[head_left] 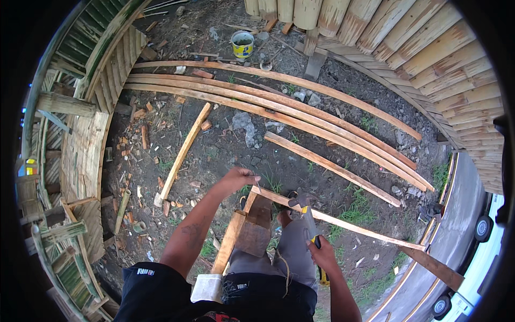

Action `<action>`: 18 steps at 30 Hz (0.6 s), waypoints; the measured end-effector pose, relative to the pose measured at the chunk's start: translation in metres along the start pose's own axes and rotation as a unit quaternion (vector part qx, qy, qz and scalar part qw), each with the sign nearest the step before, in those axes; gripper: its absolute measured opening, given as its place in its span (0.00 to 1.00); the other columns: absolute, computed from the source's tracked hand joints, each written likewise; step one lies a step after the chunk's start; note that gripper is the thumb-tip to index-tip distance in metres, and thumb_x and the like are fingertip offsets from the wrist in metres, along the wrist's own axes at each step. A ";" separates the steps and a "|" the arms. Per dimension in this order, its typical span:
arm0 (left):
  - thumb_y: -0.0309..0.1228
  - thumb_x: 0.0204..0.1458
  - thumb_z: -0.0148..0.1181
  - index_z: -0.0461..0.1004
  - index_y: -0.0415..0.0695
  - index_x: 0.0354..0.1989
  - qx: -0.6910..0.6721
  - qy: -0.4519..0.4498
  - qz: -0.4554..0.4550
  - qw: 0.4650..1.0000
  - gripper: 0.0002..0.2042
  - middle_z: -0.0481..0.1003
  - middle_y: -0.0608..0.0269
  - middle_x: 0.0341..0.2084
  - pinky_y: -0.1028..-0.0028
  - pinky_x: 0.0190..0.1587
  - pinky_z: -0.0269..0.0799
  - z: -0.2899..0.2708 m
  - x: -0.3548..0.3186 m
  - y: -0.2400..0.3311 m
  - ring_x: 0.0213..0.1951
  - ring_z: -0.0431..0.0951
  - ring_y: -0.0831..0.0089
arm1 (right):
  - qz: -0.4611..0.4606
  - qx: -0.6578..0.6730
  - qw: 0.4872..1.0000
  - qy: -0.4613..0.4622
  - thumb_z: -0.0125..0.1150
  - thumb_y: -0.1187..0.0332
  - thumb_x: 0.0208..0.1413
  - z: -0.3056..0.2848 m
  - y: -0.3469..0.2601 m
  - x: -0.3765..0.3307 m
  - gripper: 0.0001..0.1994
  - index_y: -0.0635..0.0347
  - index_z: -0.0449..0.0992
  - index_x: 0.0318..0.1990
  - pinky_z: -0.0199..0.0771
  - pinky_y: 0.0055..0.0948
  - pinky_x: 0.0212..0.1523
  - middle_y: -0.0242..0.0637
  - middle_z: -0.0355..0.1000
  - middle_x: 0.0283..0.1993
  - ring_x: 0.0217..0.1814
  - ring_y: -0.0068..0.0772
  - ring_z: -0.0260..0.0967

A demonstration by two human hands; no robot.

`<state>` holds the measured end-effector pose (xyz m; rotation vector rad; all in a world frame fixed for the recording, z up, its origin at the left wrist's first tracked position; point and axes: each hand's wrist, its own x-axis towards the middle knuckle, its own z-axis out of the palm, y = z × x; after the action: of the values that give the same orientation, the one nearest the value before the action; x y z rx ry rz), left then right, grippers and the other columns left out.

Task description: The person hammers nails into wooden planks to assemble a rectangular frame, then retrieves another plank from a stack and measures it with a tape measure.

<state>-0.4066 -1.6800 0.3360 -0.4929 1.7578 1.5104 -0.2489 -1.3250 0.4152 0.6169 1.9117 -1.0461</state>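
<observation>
Our left hand [240,178] pinches the near end of a thin bamboo strip [343,222] lying across a wooden block [256,225] over the dirt ground [225,145]. Our right hand [323,255] wraps its fingers around a yellow-handled hammer [308,217]. We should steady the strip flat before striking squarely.

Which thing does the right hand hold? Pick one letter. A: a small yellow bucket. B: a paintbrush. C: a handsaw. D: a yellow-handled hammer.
D: the right hand grips the yellow and black handle of a hammer, whose metal head rests on the thin wooden strip that the left hand steadies at its end.
</observation>
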 end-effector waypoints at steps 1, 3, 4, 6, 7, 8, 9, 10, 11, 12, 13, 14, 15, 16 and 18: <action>0.41 0.51 0.69 0.80 0.41 0.28 0.055 -0.003 0.011 0.998 0.14 0.72 0.71 0.18 0.73 0.27 0.63 0.001 0.033 -0.013 0.23 0.67 0.79 | -0.005 0.002 1.000 0.000 0.59 0.58 0.60 0.008 -0.001 0.021 0.16 0.64 0.68 0.37 0.70 0.37 0.23 0.42 0.70 0.21 0.20 0.35 0.72; 0.43 0.49 0.69 0.81 0.41 0.27 0.166 -0.011 0.001 0.986 0.15 0.72 0.66 0.16 0.68 0.27 0.65 0.015 0.097 -0.048 0.22 0.70 0.75 | 0.041 0.007 0.999 -0.011 0.57 0.57 0.61 0.024 -0.002 0.069 0.17 0.64 0.67 0.42 0.72 0.40 0.25 0.47 0.73 0.24 0.23 0.41 0.75; 0.44 0.49 0.69 0.81 0.41 0.27 0.231 -0.010 -0.005 0.973 0.16 0.72 0.64 0.15 0.66 0.28 0.66 0.022 0.131 -0.066 0.22 0.72 0.72 | 0.049 -0.012 0.998 -0.024 0.53 0.57 0.63 0.032 -0.002 0.098 0.18 0.64 0.64 0.49 0.75 0.46 0.32 0.55 0.75 0.30 0.30 0.53 0.77; 0.45 0.48 0.68 0.81 0.43 0.27 0.297 -0.005 0.032 0.954 0.16 0.73 0.58 0.16 0.64 0.29 0.68 0.040 0.184 -0.110 0.23 0.74 0.66 | 0.081 -0.026 0.996 -0.038 0.53 0.58 0.63 0.052 -0.001 0.161 0.19 0.66 0.64 0.50 0.75 0.50 0.36 0.59 0.75 0.34 0.34 0.58 0.76; 0.46 0.48 0.68 0.81 0.44 0.27 0.336 -0.004 0.032 0.941 0.16 0.73 0.55 0.17 0.63 0.30 0.69 0.047 0.211 -0.129 0.23 0.76 0.63 | 0.097 -0.019 0.994 -0.046 0.52 0.58 0.63 0.062 0.000 0.193 0.19 0.66 0.63 0.51 0.75 0.51 0.39 0.60 0.75 0.35 0.36 0.61 0.76; 0.47 0.47 0.67 0.81 0.44 0.28 0.362 -0.012 0.017 0.932 0.17 0.75 0.50 0.19 0.61 0.31 0.71 0.056 0.235 -0.149 0.26 0.77 0.55 | 0.101 -0.045 0.992 -0.052 0.52 0.59 0.62 0.073 0.003 0.222 0.19 0.68 0.63 0.50 0.75 0.52 0.40 0.61 0.74 0.37 0.37 0.62 0.75; 0.47 0.47 0.67 0.81 0.44 0.27 0.360 -0.009 0.026 0.932 0.16 0.75 0.50 0.19 0.60 0.31 0.71 0.063 0.252 -0.170 0.26 0.78 0.55 | 0.105 -0.061 0.991 -0.055 0.52 0.59 0.62 0.083 0.006 0.247 0.19 0.69 0.63 0.50 0.75 0.52 0.42 0.63 0.74 0.39 0.39 0.64 0.75; 0.46 0.47 0.67 0.81 0.44 0.27 0.364 -0.006 0.030 0.931 0.16 0.75 0.49 0.19 0.60 0.32 0.72 0.070 0.270 -0.187 0.26 0.78 0.54 | 0.115 -0.078 0.989 -0.055 0.52 0.60 0.62 0.090 0.010 0.268 0.20 0.70 0.63 0.50 0.75 0.53 0.44 0.64 0.74 0.40 0.41 0.65 0.74; 0.46 0.47 0.67 0.80 0.43 0.27 0.365 -0.005 0.021 0.931 0.16 0.75 0.49 0.19 0.60 0.32 0.72 0.076 0.282 -0.204 0.26 0.78 0.54 | 0.088 -0.099 0.989 -0.062 0.52 0.61 0.62 0.095 0.015 0.285 0.19 0.71 0.63 0.50 0.75 0.53 0.45 0.64 0.73 0.41 0.42 0.66 0.74; 0.45 0.47 0.67 0.81 0.44 0.28 0.358 -0.012 0.005 0.934 0.15 0.76 0.49 0.22 0.58 0.34 0.73 0.081 0.290 -0.219 0.28 0.79 0.52 | 0.077 -0.126 0.986 -0.078 0.52 0.62 0.62 0.097 0.021 0.297 0.19 0.72 0.63 0.50 0.75 0.53 0.45 0.64 0.73 0.42 0.43 0.67 0.73; 0.45 0.47 0.67 0.82 0.45 0.28 0.350 -0.023 -0.021 0.936 0.14 0.77 0.48 0.24 0.57 0.36 0.74 0.084 0.297 -0.232 0.30 0.79 0.51 | 0.111 -0.125 0.979 -0.119 0.53 0.63 0.61 0.096 0.026 0.305 0.19 0.72 0.63 0.49 0.76 0.52 0.44 0.63 0.74 0.41 0.41 0.66 0.74; 0.45 0.47 0.67 0.82 0.46 0.28 0.343 -0.032 -0.043 0.938 0.14 0.78 0.48 0.26 0.56 0.39 0.75 0.087 0.303 -0.241 0.33 0.80 0.49 | 0.119 -0.097 0.980 -0.124 0.54 0.64 0.60 0.091 0.031 0.310 0.19 0.71 0.63 0.49 0.76 0.52 0.43 0.61 0.74 0.39 0.40 0.66 0.74; 0.45 0.47 0.67 0.82 0.45 0.29 0.342 -0.038 -0.040 0.938 0.14 0.77 0.48 0.24 0.56 0.37 0.74 0.091 0.304 -0.249 0.31 0.79 0.49 | 0.102 -0.068 0.987 -0.102 0.55 0.65 0.59 0.086 0.034 0.312 0.18 0.71 0.63 0.49 0.77 0.51 0.42 0.60 0.75 0.38 0.39 0.65 0.74; 0.44 0.47 0.67 0.82 0.45 0.29 0.341 -0.040 -0.034 0.939 0.14 0.77 0.48 0.23 0.56 0.35 0.73 0.094 0.305 -0.255 0.29 0.79 0.50 | 0.153 -0.025 0.979 -0.134 0.56 0.65 0.59 0.077 0.036 0.312 0.18 0.70 0.63 0.49 0.77 0.50 0.40 0.58 0.75 0.36 0.37 0.63 0.75; 0.44 0.47 0.68 0.81 0.44 0.30 0.333 -0.029 -0.041 0.942 0.15 0.76 0.49 0.22 0.56 0.34 0.72 0.100 0.303 -0.261 0.28 0.78 0.50 | 0.105 -0.029 0.988 -0.107 0.55 0.65 0.60 0.059 0.033 0.311 0.15 0.68 0.63 0.46 0.77 0.43 0.29 0.53 0.76 0.31 0.29 0.52 0.77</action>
<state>-0.3874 -1.5894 -0.0656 -0.1640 2.0278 0.7805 -0.3599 -1.3508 0.1176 0.6306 1.6463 -0.8828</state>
